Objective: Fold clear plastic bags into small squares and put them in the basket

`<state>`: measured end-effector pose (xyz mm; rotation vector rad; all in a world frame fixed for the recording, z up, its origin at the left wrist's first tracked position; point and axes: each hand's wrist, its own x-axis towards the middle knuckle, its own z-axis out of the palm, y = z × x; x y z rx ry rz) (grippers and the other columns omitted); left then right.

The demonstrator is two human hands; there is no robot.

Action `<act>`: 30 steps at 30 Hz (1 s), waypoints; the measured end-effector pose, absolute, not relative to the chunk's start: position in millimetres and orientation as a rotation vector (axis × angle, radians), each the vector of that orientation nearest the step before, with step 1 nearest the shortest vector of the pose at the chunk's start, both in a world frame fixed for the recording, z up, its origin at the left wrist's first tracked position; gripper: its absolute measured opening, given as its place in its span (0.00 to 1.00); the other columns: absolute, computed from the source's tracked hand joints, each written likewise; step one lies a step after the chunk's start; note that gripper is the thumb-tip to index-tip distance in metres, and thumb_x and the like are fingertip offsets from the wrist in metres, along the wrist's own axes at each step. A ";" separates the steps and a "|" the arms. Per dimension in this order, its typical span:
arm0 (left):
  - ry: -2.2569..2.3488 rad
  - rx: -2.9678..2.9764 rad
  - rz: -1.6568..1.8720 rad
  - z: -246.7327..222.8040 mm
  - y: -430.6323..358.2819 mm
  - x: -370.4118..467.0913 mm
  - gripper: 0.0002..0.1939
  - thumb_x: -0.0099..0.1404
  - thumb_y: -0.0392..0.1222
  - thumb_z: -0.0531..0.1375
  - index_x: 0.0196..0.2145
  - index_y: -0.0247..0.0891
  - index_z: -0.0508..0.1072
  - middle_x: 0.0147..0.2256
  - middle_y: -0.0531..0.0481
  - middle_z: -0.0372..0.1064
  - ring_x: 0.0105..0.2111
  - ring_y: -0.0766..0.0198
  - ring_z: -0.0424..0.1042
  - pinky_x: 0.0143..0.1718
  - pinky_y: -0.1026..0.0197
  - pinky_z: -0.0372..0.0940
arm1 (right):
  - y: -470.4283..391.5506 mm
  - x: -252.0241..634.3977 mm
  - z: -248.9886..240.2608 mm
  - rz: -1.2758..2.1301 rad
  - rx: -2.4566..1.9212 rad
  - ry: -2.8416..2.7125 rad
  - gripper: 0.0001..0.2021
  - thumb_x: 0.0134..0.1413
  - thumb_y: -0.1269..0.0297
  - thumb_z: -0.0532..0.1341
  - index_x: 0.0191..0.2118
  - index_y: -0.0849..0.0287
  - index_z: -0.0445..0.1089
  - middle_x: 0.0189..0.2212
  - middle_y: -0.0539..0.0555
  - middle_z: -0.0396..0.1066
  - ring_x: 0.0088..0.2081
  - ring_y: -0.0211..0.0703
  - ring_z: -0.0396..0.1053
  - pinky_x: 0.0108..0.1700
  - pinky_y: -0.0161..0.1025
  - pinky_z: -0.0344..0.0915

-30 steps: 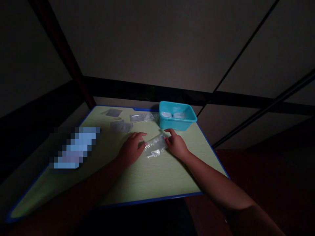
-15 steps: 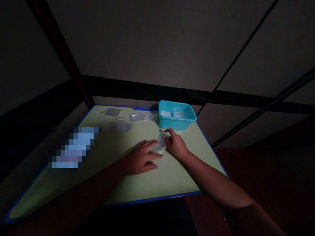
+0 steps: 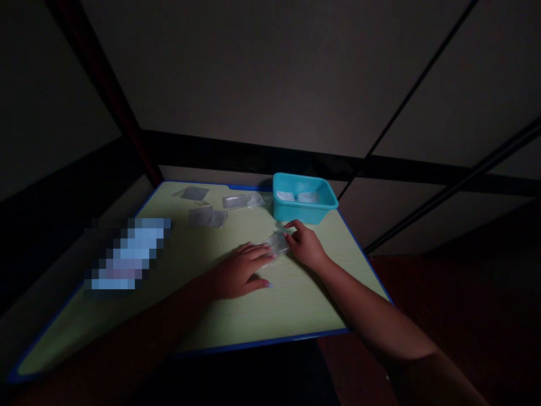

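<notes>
Dim overall — the table [image 3: 304, 307] catches most of the light, from a source out of view, while the wall [image 3: 253, 73] fades towards black corners. The left arm [image 3: 169, 307] sinks into darkness; a shadow edges the right arm [image 3: 372, 307]. Faint glints mark the film [image 3: 279, 242]. Coarse pixel blocks hide one patch [image 3: 131, 251] — wide-angle stretch at the edges.

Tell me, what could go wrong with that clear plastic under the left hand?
The clear plastic looks thin, so it might crease or slip under the left hand's grip. The right hand's grip is close to the blue tub, so a careless move could bump it.
</notes>
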<state>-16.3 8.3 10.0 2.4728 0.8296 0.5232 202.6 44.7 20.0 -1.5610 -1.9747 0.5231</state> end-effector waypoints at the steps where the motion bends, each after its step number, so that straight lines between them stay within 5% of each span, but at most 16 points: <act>1: 0.834 2.475 0.518 10.3 8.4 -16.5 0.28 0.60 0.52 0.59 0.56 0.42 0.64 0.59 0.41 0.56 0.60 0.51 0.53 0.60 0.45 0.43 | 44.7 202.9 20.9 0.513 -1.568 -1.979 0.12 0.54 0.60 0.53 0.43 0.58 0.65 0.15 0.44 0.61 0.18 0.36 0.57 0.22 0.32 0.46; 7: 0.825 2.490 0.503 11.5 7.7 -16.8 0.27 0.60 0.53 0.59 0.55 0.40 0.66 0.60 0.38 0.54 0.60 0.47 0.53 0.59 0.45 0.45 | 44.8 204.1 23.3 0.475 -1.636 -2.027 0.14 0.55 0.60 0.53 0.45 0.59 0.64 0.17 0.46 0.64 0.19 0.37 0.60 0.23 0.33 0.48; 12: 0.849 2.495 0.441 13.3 6.3 -15.8 0.28 0.61 0.53 0.57 0.56 0.39 0.64 0.61 0.38 0.52 0.60 0.48 0.52 0.60 0.45 0.43 | 41.9 205.1 30.7 0.279 -1.396 -2.138 0.17 0.56 0.58 0.55 0.48 0.61 0.66 0.39 0.60 0.71 0.38 0.45 0.68 0.39 0.38 0.62; 16: 0.888 2.508 0.481 16.0 7.4 -15.5 0.27 0.61 0.51 0.58 0.56 0.43 0.64 0.60 0.41 0.55 0.61 0.51 0.52 0.61 0.44 0.36 | 37.2 205.6 38.3 0.321 -1.002 -2.469 0.22 0.58 0.56 0.54 0.57 0.58 0.61 0.55 0.61 0.63 0.57 0.49 0.58 0.56 0.48 0.53; 21: 0.920 2.625 0.521 16.8 11.8 -16.8 0.22 0.62 0.50 0.57 0.52 0.42 0.68 0.55 0.41 0.63 0.59 0.52 0.56 0.61 0.43 0.30 | 32.2 203.3 31.5 0.363 -0.960 -2.740 0.30 0.62 0.57 0.50 0.66 0.56 0.41 0.64 0.61 0.44 0.65 0.48 0.41 0.60 0.59 0.41; 30: 1.035 2.901 0.847 19.5 11.4 -20.3 0.13 0.64 0.45 0.55 0.37 0.36 0.76 0.44 0.41 0.73 0.51 0.52 0.66 0.58 0.42 0.46 | 22.6 195.3 21.4 0.301 -1.216 -2.871 0.32 0.63 0.56 0.44 0.67 0.61 0.30 0.66 0.59 0.33 0.66 0.45 0.31 0.62 0.58 0.35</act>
